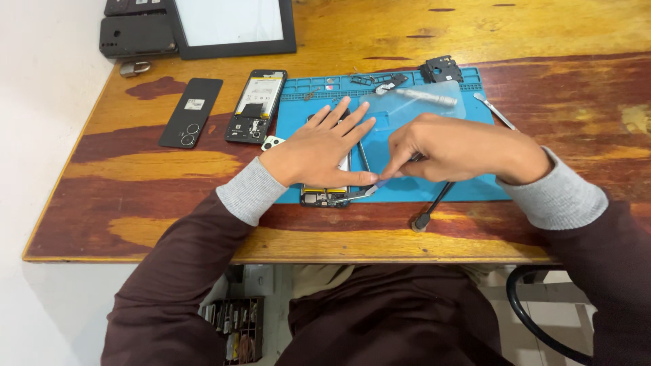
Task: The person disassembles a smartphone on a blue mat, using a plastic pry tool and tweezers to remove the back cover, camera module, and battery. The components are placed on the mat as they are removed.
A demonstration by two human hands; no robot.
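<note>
Pressing flat on an opened smartphone (325, 193), the left hand (319, 149) lay with its fingers spread wide and covered most of the device; only the phone's lower end, with a yellow strip, showed below the palm. The phone lay on a blue repair mat (468, 186) near the front edge of the wooden table (135, 169). The right hand (451, 149) came in from the right, its fingers pinched narrowly on a thin pry tool (381, 181) whose tip met the phone's lower right edge, just beside the left thumb. The two hands were nearly touching there. A black cable (434, 203) ran from under the right hand to the table's front.

Left of the mat lay a second opened phone (256, 106) showing its battery, and beside it a black back cover (191, 112) with camera rings. A clear plastic sheet (413, 112) rested on the mat above the hands, with a silver pen-shaped tool (427, 98) on it and a metal spudger (495, 112) at the mat's right edge. A black-framed screen panel (234, 27) sat at the far side.
</note>
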